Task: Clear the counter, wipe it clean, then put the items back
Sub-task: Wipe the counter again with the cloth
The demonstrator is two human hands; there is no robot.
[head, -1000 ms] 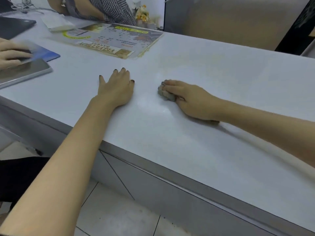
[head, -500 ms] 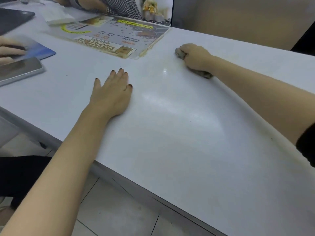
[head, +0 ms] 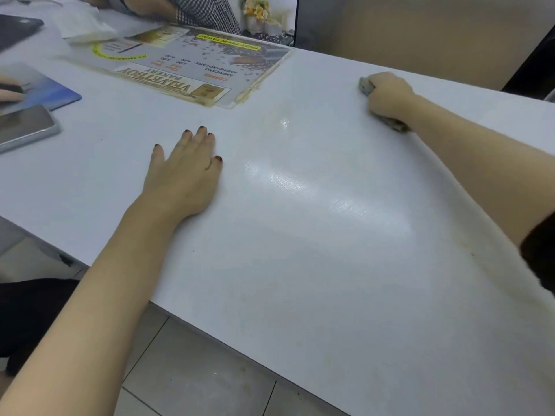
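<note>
You're mid-wipe: your right hand (head: pixel 389 96) clutches the grey cloth (head: pixel 365 86) on the cleared white counter (head: pixel 300 265), your left hand (head: pixel 183 178) lies flat, and nothing has gone back yet.

The cloth (head: pixel 365 86) shows only as a grey edge ahead of the right grip (head: pixel 389 96) and a scrap behind the wrist. The rest lies hidden beneath, as do that grip's fingertips. At the left edge a phone (head: pixel 28 127) and another person's hand (head: pixel 9 93) are cut off, and the blue card (head: pixel 52 91) beside them is blurred. The small print on the menu (head: pixel 186 66) is too fine to read. A checked shirt (head: pixel 195 10) is cropped by the top edge.
</note>
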